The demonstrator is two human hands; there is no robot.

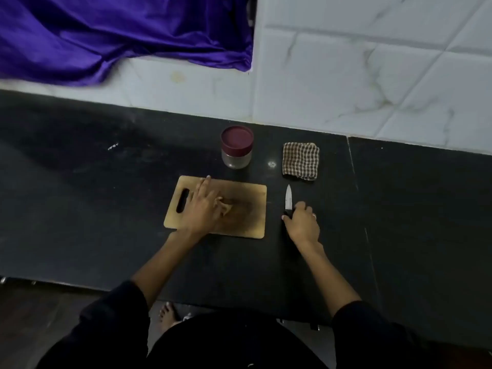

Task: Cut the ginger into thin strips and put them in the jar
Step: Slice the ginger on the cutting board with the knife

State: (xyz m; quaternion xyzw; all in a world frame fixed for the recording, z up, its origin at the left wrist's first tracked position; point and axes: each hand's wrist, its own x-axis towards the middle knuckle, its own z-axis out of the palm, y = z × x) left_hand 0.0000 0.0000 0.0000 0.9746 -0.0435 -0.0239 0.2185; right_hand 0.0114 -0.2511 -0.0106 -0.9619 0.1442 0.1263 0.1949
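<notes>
A wooden cutting board [247, 222] with a handle slot lies on the black counter. On its middle sits a pale piece of ginger [226, 207], partly covered by my left hand [202, 209], whose fingers curl onto it while the index finger points toward the far edge. To the right of the board lies a small knife [288, 199] with its blade pointing away from me. My right hand [302, 223] grips its dark handle on the counter. A glass jar [236, 147] with a maroon lid stands closed just beyond the board.
A folded checkered cloth [300, 161] lies right of the jar. White marbled tiles [372, 75] rise behind the black counter [106, 195]. A purple cloth [119, 35] hangs at the back left. The counter's front edge is near my body.
</notes>
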